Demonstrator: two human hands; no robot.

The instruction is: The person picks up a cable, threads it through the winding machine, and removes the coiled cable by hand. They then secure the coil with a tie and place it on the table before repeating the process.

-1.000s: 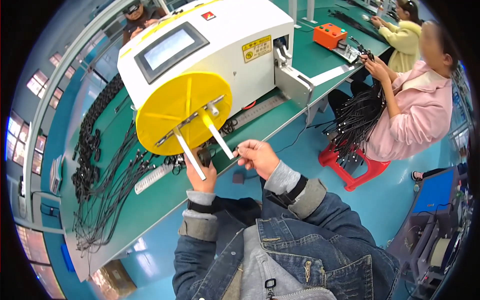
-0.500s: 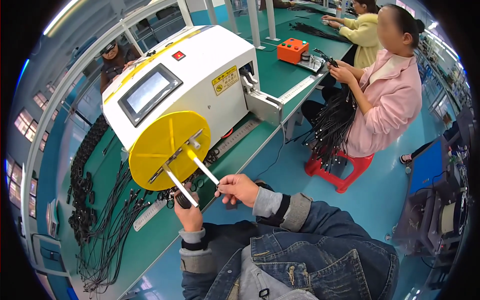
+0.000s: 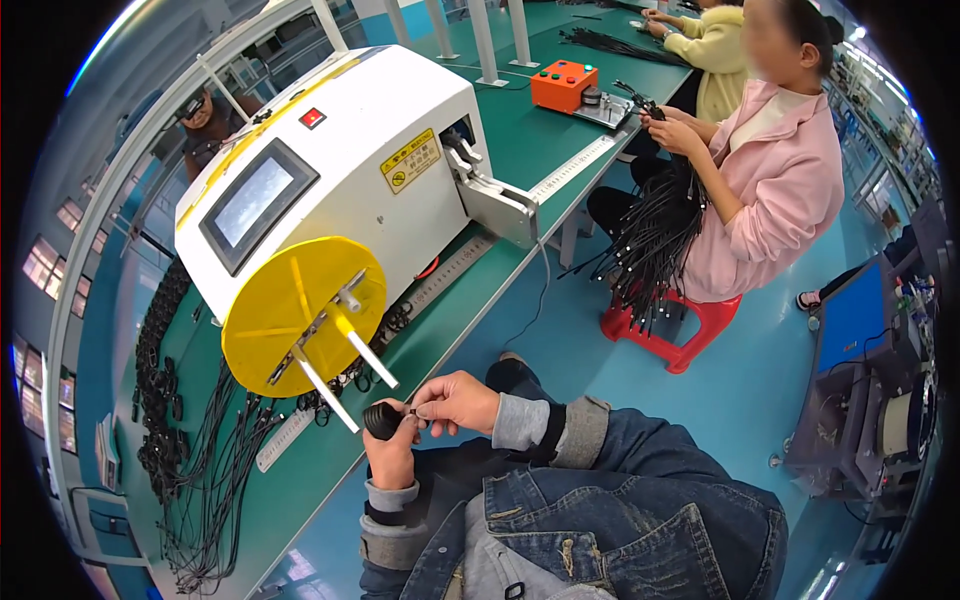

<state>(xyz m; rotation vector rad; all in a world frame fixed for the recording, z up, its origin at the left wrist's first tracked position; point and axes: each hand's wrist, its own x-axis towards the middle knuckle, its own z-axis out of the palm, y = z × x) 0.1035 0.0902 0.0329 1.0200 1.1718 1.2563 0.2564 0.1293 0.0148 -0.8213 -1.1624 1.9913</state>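
- Head view: left hand [image 3: 392,452] closed around a small black cable coil [image 3: 381,420], holding it just off the table's near edge, below the yellow disc.
- Right hand [image 3: 457,402] pinches at the coil's right side, thumb and forefinger pressed together on a thin bit of it; what exactly is pinched is too small to tell.
- Both hands touch at the coil, forearms in denim jacket sleeves [image 3: 620,480] coming from the lower edge.
- Just above the hands: two white pegs [image 3: 345,375] stick out of a yellow disc [image 3: 300,315] on the front of a white winding machine [image 3: 330,180]; pegs bare, apart from the coil.
- Machine has a slanted grey screen [image 3: 257,203], a red button on top, a yellow label on its side.
- Green table [image 3: 300,470] carries the machine; loose black cables [image 3: 215,470] lie in heaps on its left part, a ruler strip near the front edge.
- Farther along the table: an orange box [image 3: 563,85] with buttons.
- Person in a pink jacket [image 3: 775,190] sits on a red stool [image 3: 665,330], a bundle of black cables [image 3: 655,245] hanging over the lap, hands up at the table.
- Another person in yellow behind them.
- Floor is teal blue.
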